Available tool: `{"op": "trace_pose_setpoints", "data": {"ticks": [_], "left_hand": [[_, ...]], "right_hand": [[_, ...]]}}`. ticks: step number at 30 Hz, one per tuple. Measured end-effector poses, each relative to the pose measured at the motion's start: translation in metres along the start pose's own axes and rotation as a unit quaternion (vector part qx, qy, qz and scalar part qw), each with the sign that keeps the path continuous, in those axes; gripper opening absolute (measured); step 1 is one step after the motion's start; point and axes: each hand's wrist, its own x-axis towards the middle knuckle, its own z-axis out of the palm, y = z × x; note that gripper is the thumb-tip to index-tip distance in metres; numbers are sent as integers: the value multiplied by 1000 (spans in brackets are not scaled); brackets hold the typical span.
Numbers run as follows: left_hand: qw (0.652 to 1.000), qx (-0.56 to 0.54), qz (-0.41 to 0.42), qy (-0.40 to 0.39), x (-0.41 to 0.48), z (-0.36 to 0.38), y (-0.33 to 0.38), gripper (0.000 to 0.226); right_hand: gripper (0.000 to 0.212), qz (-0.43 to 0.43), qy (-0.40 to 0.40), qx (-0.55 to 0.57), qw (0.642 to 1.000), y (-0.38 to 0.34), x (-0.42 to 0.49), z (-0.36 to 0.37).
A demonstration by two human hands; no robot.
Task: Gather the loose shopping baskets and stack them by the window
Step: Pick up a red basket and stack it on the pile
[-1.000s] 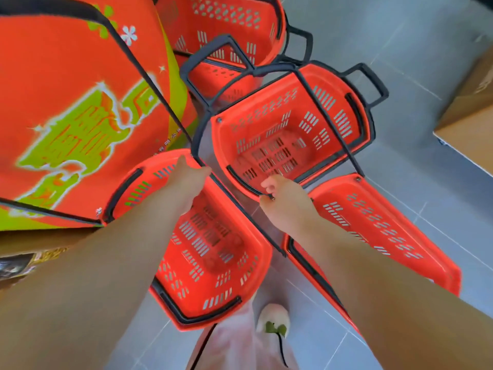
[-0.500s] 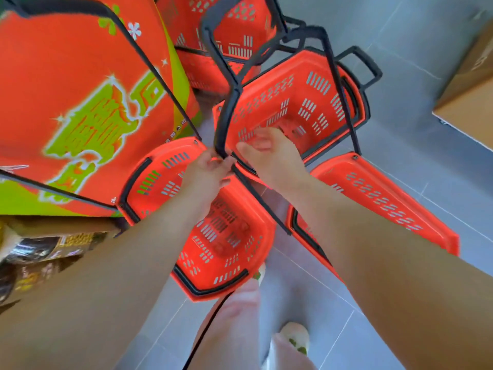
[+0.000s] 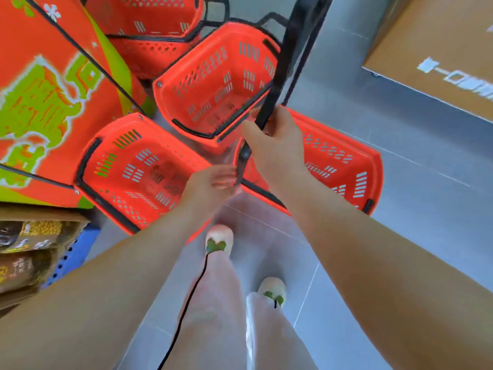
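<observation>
Several red plastic shopping baskets with black rims stand on the grey floor. The middle basket is tilted, and its long black pull handle rises to the top edge of the view. My right hand is shut on that handle near its lower end. Just below it, my left hand touches the handle's bottom tip with its fingers curled. A basket stands to the left under my left arm, another basket lies to the right behind my right hand, and a far basket stands at the top.
A large orange and green printed box fills the left. Packaged goods on a shelf sit at lower left. A brown cardboard box lies at upper right. My legs and two pale shoes stand on the grey tiled floor.
The middle basket's long handle has swung up from lying over the basket to standing upright. My right hand closed around it, my left hand moved to its lower end, and the view pulled back.
</observation>
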Motion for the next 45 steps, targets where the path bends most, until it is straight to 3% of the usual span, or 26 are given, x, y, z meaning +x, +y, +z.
{"op": "trace_pose_setpoints", "data": {"ticks": [8, 14, 19, 25, 27, 29, 31, 33, 35, 36, 38, 41, 45], "left_hand": [[993, 119, -2, -26, 1, 113, -29, 29], [989, 126, -23, -77, 22, 160, -56, 19], [978, 190, -29, -86, 49, 173, -80, 18], [964, 249, -41, -87, 72, 162, -96, 16], [964, 248, -54, -86, 75, 158, -99, 16], [960, 254, -67, -92, 78, 153, -102, 15], [957, 261, -69, -104, 82, 149, -103, 15], [957, 259, -71, -111, 87, 145, -107, 14], [960, 245, -83, -104, 92, 138, -114, 13], [963, 231, -91, -100, 93, 135, -118, 11], [963, 223, -113, -98, 95, 131, -126, 1], [955, 204, -193, -94, 102, 130, -142, 22], [937, 29, -342, -67, 123, 143, -145, 38]], "right_hand": [[9, 112, 124, -6, 986, 100, -41, -132], [14, 247, 260, 37, 933, 193, -49, -180], [17, 336, 293, 35, 894, 261, -47, -195], [33, 398, 247, 41, 883, 300, -40, -193], [33, 387, 229, -4, 893, 303, -38, -183], [35, 354, 194, -141, 904, 306, -34, -170], [46, 283, 129, -272, 911, 308, -27, -154], [72, 226, 10, -342, 912, 310, -17, -135], [95, 206, -112, -427, 873, 317, -7, -119], [97, 203, -146, -464, 850, 322, -5, -115], [77, 194, -167, -523, 813, 332, -2, -113], [42, 181, -126, -541, 811, 338, 6, -112], [35, 153, -115, -554, 810, 338, 9, -112]]}}
